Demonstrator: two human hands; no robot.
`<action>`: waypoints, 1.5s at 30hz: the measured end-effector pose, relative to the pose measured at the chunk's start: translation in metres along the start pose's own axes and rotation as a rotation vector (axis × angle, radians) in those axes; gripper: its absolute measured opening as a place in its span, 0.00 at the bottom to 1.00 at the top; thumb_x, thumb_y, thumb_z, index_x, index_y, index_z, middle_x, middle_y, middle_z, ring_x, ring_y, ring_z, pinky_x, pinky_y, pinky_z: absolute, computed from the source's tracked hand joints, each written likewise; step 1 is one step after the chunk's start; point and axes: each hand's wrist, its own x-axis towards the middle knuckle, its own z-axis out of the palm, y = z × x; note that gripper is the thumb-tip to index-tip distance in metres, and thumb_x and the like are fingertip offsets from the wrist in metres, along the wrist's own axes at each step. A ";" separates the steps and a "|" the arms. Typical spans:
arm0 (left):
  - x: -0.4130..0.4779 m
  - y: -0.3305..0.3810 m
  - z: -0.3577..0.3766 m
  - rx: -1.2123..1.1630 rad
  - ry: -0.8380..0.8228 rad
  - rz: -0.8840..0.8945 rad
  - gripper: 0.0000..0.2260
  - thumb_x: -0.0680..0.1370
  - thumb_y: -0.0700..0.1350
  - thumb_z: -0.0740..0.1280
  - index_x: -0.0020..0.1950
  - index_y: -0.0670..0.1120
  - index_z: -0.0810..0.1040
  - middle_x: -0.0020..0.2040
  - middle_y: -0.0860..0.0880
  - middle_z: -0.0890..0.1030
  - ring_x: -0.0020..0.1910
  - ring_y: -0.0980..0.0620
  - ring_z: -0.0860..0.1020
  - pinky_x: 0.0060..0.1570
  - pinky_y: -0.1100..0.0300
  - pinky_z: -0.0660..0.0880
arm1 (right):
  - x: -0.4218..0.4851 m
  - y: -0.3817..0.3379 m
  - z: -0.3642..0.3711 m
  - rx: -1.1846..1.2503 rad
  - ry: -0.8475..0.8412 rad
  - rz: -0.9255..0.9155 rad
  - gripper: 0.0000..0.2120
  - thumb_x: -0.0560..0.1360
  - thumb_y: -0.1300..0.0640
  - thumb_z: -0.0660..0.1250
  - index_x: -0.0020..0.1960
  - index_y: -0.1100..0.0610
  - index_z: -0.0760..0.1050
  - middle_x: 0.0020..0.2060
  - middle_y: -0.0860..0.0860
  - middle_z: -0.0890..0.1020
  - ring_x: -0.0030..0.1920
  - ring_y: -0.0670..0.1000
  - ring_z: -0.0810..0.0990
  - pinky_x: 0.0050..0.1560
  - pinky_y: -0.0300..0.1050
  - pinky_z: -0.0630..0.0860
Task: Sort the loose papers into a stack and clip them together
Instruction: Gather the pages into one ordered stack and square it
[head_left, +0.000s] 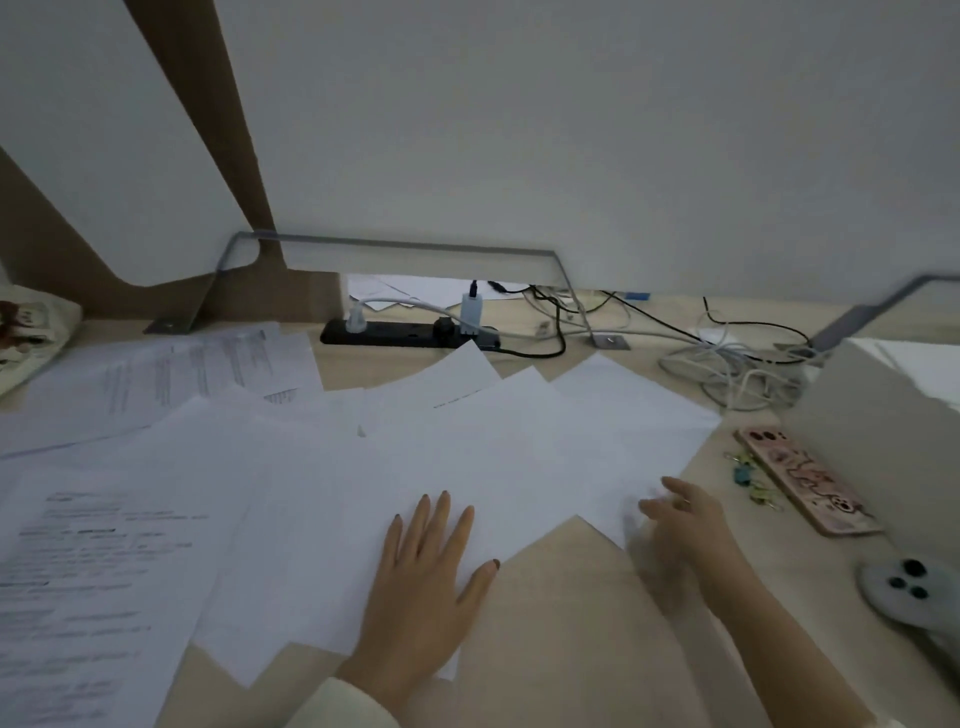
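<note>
head view | loose papers (467, 441) lie fanned and overlapping across the desk (571, 623) | your left hand (426, 571) presses flat on a near sheet, fingers straight | your right hand (680, 514) is blurred at the rightmost sheet's edge, so I cannot tell its grip | the sheets are probably light, floppy and slippery: gather them by the edges | binder clips (748, 480) lie just to the right

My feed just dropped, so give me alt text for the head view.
Loose white papers lie fanned and overlapping across a light wooden desk; the left hand presses flat on them while the blurred right hand reaches a corner of the rightmost sheet. Small binder clips and a phone in a patterned case lie to the right, a black power strip behind.
</note>
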 end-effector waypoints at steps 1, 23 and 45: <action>0.000 -0.001 0.003 0.002 -0.025 -0.019 0.30 0.78 0.65 0.41 0.68 0.53 0.70 0.70 0.50 0.70 0.70 0.53 0.68 0.69 0.56 0.48 | 0.003 -0.005 -0.005 0.195 0.002 0.108 0.18 0.75 0.60 0.66 0.64 0.60 0.71 0.59 0.55 0.72 0.56 0.57 0.74 0.52 0.44 0.69; 0.005 -0.009 0.018 0.044 0.051 0.002 0.28 0.79 0.63 0.43 0.66 0.52 0.72 0.67 0.50 0.75 0.68 0.54 0.62 0.67 0.56 0.49 | 0.021 -0.040 0.050 0.404 -0.218 0.029 0.08 0.75 0.68 0.60 0.51 0.61 0.74 0.43 0.55 0.79 0.43 0.55 0.78 0.45 0.46 0.76; 0.015 0.065 -0.110 -1.034 0.047 0.169 0.50 0.61 0.59 0.71 0.72 0.61 0.40 0.72 0.64 0.53 0.72 0.65 0.54 0.68 0.66 0.56 | -0.093 -0.158 0.012 -0.125 0.046 -0.729 0.19 0.79 0.60 0.57 0.68 0.47 0.68 0.39 0.50 0.80 0.31 0.40 0.75 0.28 0.26 0.69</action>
